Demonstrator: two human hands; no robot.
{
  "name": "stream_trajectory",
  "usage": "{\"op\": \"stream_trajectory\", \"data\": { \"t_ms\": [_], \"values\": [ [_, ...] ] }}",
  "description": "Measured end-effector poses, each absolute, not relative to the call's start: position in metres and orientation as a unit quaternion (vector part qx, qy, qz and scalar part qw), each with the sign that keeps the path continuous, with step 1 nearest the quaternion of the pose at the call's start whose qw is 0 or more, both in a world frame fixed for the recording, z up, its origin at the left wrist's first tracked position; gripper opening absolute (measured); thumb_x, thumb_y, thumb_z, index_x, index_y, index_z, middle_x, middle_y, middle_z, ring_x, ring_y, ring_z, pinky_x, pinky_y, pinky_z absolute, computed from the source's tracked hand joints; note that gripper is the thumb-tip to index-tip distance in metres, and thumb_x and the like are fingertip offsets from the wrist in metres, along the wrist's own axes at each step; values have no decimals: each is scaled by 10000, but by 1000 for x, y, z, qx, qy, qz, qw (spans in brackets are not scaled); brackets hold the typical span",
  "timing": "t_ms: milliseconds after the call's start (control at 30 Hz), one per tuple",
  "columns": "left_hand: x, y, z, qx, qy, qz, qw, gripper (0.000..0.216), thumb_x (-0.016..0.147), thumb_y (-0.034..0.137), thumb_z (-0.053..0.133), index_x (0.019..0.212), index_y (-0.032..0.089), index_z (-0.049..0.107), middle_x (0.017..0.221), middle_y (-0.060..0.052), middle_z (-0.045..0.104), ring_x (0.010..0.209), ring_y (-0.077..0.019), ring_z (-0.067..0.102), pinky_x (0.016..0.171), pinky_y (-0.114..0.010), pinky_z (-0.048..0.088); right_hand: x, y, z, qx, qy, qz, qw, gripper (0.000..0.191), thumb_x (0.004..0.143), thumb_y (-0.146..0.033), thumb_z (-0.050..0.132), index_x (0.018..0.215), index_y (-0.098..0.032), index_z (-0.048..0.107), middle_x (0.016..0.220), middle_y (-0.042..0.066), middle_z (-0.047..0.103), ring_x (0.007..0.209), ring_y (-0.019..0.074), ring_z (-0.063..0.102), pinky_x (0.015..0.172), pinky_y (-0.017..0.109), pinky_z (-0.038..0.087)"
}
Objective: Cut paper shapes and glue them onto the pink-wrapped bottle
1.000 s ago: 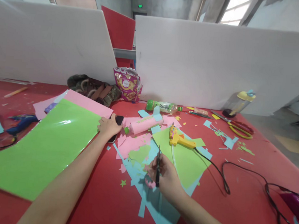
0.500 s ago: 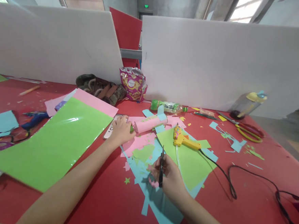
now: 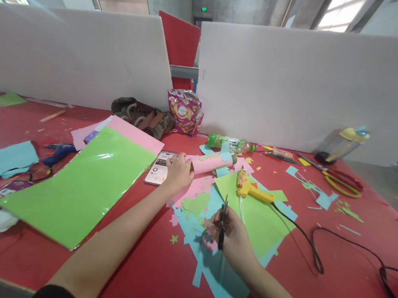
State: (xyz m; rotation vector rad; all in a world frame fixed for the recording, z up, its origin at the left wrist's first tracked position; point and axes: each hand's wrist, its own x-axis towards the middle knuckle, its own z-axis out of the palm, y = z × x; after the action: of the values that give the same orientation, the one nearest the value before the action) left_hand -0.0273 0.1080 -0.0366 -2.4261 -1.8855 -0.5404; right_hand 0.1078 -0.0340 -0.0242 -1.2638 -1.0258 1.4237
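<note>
My left hand (image 3: 179, 171) is closed around the near end of a bottle wrapped in pink paper (image 3: 212, 162), which lies on the red table. A phone (image 3: 159, 166) with its screen lit lies just left of that hand. My right hand (image 3: 230, 235) grips small black scissors (image 3: 222, 222), blades pointing away from me, and a small pink scrap sits by its fingers. Under the right hand lie blue, pink and green paper offcuts (image 3: 195, 207). A yellow glue gun (image 3: 250, 190) rests on a green sheet just beyond it.
A large green sheet (image 3: 81, 181) over pink paper covers the left. At the back stand white boards, a snack bag (image 3: 184, 111), a green bottle (image 3: 231, 143), red-and-yellow scissors (image 3: 340, 180) and a water bottle (image 3: 339, 143). A black cord (image 3: 314, 248) loops on the right.
My left hand left the phone and moved right onto the pink-wrapped bottle, lifting its end. The phone's screen has lit up. The right hand with the scissors stayed put.
</note>
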Motion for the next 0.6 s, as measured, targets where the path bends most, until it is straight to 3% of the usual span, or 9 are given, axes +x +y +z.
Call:
{"op": "stream_trajectory", "data": {
  "t_ms": [200,367,433,467,533,600],
  "values": [
    [-32,87,-30,-781,-577,-240,-21,331,706,164,407,1020,88,480,1103,-174,419,1050,-309,365,856,-476,281,110,-32,-25,-528,-427,548,488,319,603,-352,655,645,-197,379,618,-46,433,468,77,426,372,202,394],
    [-28,45,-21,-831,-477,-267,-102,221,774,203,336,893,132,509,963,-110,515,960,-204,441,880,-344,326,113,-29,-26,-538,-449,503,507,296,638,-328,636,655,-196,372,598,-53,437,465,75,440,452,227,412],
    [-26,28,-20,-855,-416,-256,-174,263,817,211,255,847,151,509,852,-68,558,828,-147,502,774,-252,399,113,-29,-26,-538,-446,494,518,298,638,-322,638,663,-200,367,599,-55,429,473,77,437,449,223,406],
    [-26,22,-21,-847,-368,-249,-292,298,834,214,219,837,135,507,811,-74,561,776,-144,511,726,-246,411,113,-29,-26,-540,-446,487,522,297,638,-314,641,664,-200,368,600,-53,430,488,82,442,452,220,403],
    [-25,11,-22,-850,-327,-227,-344,379,850,220,158,739,147,513,681,-43,559,649,-121,515,632,-217,421,113,-29,-27,-541,-451,482,522,277,651,-292,633,668,-200,371,603,-48,440,512,90,454,462,217,397],
    [-24,4,-25,-830,-301,-225,-412,377,857,234,166,742,142,514,705,-47,570,658,-120,515,640,-218,415,114,-30,-28,-533,-457,489,518,252,669,-270,615,672,-200,373,598,-49,445,514,91,458,471,216,394]
  ]
}}
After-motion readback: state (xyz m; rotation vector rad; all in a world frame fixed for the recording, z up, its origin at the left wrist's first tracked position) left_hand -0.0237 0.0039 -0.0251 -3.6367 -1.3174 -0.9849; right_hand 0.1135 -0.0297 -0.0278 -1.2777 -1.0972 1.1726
